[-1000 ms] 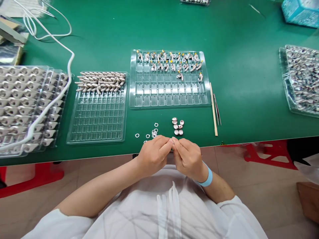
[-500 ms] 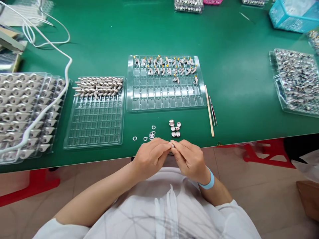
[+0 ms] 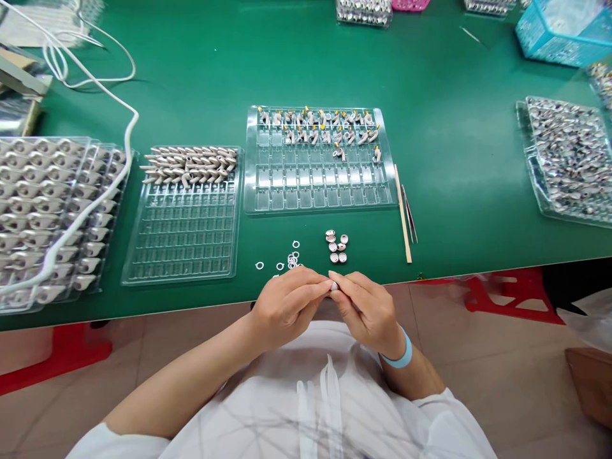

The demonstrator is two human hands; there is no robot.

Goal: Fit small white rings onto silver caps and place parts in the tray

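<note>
Both my left hand [image 3: 290, 302] and my right hand [image 3: 367, 312] are closed in a pinch, fingertips meeting at the table's front edge. Between them is a small pale, shiny part [image 3: 333, 286], mostly covered by the fingers, so its exact kind is hidden. Just beyond the fingertips lie several small round silvery caps [image 3: 333, 247]. Left of these is a loose group of thin white rings [image 3: 292, 259], a few partly behind my left hand. Farther back, a clear plastic tray [image 3: 320, 204] holds rows of small beige curved pieces [image 3: 325, 135] with yellow tips.
A clear tray [image 3: 186, 255] with beige stems stands left, beside stacked trays of metallic shells [image 3: 38, 204] crossed by a white cable [image 3: 129, 137]. A wooden stick [image 3: 402, 217] and tweezers [image 3: 410, 213] lie right. A tray of shiny parts [image 3: 571, 159] and a blue basket [image 3: 549, 41] are farther right.
The fingertips have shifted slightly around the small part, and a little more of its pale surface shows between them. Things on the table have stayed in place.
</note>
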